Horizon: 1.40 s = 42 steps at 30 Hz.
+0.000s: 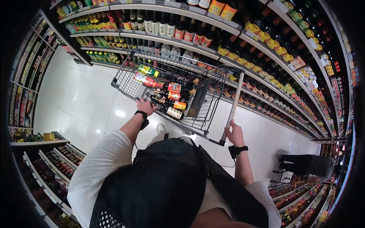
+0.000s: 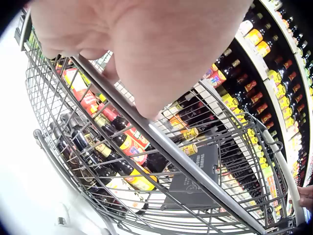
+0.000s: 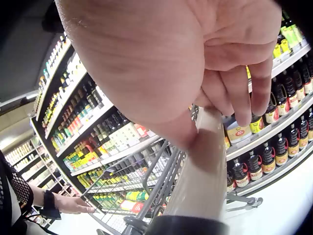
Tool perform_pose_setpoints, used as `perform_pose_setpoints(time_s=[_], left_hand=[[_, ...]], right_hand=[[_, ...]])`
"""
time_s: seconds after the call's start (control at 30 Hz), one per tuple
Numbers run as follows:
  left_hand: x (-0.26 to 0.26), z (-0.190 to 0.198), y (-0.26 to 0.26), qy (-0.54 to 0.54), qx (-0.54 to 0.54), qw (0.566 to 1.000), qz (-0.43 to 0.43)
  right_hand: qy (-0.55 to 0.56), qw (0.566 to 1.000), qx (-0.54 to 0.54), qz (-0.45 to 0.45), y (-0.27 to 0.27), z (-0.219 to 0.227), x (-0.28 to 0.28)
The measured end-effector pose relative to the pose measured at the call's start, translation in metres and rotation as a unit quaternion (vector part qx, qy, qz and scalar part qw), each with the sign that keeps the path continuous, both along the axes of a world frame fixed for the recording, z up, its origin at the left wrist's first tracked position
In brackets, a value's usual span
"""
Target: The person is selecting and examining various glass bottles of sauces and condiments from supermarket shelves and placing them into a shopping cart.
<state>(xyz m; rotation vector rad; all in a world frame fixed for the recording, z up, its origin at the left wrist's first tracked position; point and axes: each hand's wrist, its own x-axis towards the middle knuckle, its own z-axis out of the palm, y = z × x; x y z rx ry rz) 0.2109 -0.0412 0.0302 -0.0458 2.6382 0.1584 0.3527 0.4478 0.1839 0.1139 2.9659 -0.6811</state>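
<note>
A wire shopping cart stands in front of me, with several bottles lying in its basket. Among them are a dark bottle with a white label, one with an orange label and a red-labelled one. My left hand is at the near side rim, its fingers over the bar; in the left wrist view its palm hides part of that rim. My right hand grips the near end of the pale push handle, thumb on one side and fingers on the other.
Shelves of sauce bottles run along the cart's far side. More shelves stand at the lower left. At the right, a person in dark clothes is in the aisle. A dark flap sits at the basket's handle end.
</note>
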Motion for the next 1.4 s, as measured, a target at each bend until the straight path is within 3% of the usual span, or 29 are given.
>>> perform_pose_setpoints(time_s=[0.3, 0.33, 0.57, 0.77, 0.83, 0.9, 0.97, 1.17, 1.23, 1.3, 1.33, 1.4], left_hand=[[-0.011, -0.011, -0.069, -0.011, 0.014, 1.000, 0.012], [-0.012, -0.016, -0.079, 0.000, 0.028, 0.999, 0.017], [-0.022, -0.024, -0.127, 0.011, 0.065, 0.998, 0.025], [-0.032, -0.032, -0.166, 0.043, 0.080, 0.995, 0.040], [-0.036, -0.031, -0.180, 0.041, 0.084, 0.995, 0.044], [-0.038, -0.030, -0.187, 0.040, 0.084, 0.994, 0.049], [-0.040, -0.030, -0.199, 0.044, 0.104, 0.992, 0.059], [-0.049, -0.026, -0.231, 0.046, 0.107, 0.991, 0.063], [-0.049, -0.026, -0.241, 0.060, 0.124, 0.986, 0.092], [-0.055, -0.022, -0.247, 0.019, 0.150, 0.981, 0.118], [-0.054, -0.040, -0.258, 0.048, 0.165, 0.977, 0.126], [-0.072, -0.036, -0.264, 0.085, 0.159, 0.970, 0.162]], right_hand=[[-0.080, 0.992, 0.030, 0.089, -0.045, 0.034, -0.047], [-0.041, 0.995, -0.014, 0.086, -0.048, 0.033, -0.053], [-0.055, 0.991, -0.027, 0.118, -0.077, 0.020, -0.107], [-0.091, 0.988, 0.055, 0.108, -0.115, 0.030, -0.129], [0.015, 0.972, 0.116, 0.203, -0.127, 0.032, -0.135], [-0.039, 0.968, 0.133, 0.208, -0.132, 0.034, -0.147], [0.023, 0.943, 0.163, 0.289, -0.139, 0.034, -0.159], [-0.043, 0.917, 0.173, 0.356, -0.164, 0.027, -0.207], [-0.083, 0.893, 0.216, 0.386, -0.185, 0.048, -0.219], [-0.083, 0.894, 0.205, 0.389, -0.195, 0.040, -0.229], [-0.081, 0.893, 0.203, 0.392, -0.197, 0.040, -0.233], [-0.061, 0.895, 0.191, 0.400, -0.196, 0.034, -0.237]])
